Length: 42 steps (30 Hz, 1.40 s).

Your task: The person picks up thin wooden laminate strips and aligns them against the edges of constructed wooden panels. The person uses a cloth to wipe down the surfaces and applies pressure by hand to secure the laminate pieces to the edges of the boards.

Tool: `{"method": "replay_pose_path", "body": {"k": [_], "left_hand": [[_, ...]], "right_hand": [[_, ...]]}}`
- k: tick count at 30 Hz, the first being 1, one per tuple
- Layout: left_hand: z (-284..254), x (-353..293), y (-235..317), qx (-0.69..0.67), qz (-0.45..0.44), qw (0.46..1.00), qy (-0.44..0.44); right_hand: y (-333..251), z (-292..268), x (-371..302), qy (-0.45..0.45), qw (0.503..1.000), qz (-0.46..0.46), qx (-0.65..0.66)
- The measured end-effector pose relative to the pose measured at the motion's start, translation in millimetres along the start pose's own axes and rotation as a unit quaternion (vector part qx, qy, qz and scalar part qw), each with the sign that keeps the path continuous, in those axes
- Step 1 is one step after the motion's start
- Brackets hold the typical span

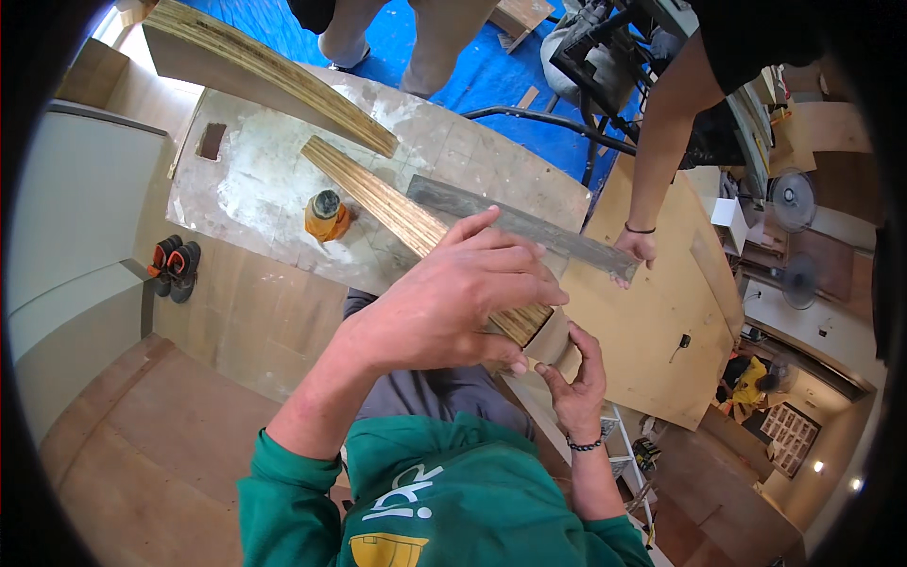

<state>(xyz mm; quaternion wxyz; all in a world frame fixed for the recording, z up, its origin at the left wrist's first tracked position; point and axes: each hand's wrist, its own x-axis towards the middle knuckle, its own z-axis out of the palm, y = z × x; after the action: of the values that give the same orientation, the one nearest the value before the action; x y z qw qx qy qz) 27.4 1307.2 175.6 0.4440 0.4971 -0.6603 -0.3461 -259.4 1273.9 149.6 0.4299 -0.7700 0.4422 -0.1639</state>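
On the bench [274,180], whose top is smeared with white, we see one container: a small orange pot [326,217] with a dark round top, standing just left of the plywood strip [397,213]; what is in it we cannot make out. Our left hand [453,302] lies palm-down over the near end of that strip, its fingers [524,274] stretched forward and slightly spread, the thumb curled underneath, so they look clamped on the strip's end. Our right hand [576,378] is raised just below that end, palm turned toward us, its fingers [590,340] apart and bent, holding nothing; whether they touch the strip we cannot tell. A grey board [510,227] lies across the strip, and another person's hand [635,253] grips its far right end. A second, wider plywood board [274,80] slants over the bench's far-left side. The strip's near end is hidden under our left hand. The other person is cut off at the top edge, and a pair of orange-and-black shoes [173,265] sits on the floor to the left.
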Motion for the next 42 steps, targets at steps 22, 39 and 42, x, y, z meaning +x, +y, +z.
{"method": "replay_pose_path", "body": {"k": [22,39,42], "left_hand": [[-6.2,0.0,-9.1,-0.019,0.032,0.999,-0.004],[-3.4,1.7,-18.3,-0.006,0.074,0.997,0.028],[-3.5,2.4,-18.7,-0.006,0.077,0.997,0.026]], "right_hand": [[-2.2,10.3,-0.6,0.033,0.999,-0.006,-0.041],[4.5,11.5,-10.2,0.054,0.994,0.084,0.043],[6.4,9.4,-10.8,0.044,0.998,0.055,-0.002]]}}
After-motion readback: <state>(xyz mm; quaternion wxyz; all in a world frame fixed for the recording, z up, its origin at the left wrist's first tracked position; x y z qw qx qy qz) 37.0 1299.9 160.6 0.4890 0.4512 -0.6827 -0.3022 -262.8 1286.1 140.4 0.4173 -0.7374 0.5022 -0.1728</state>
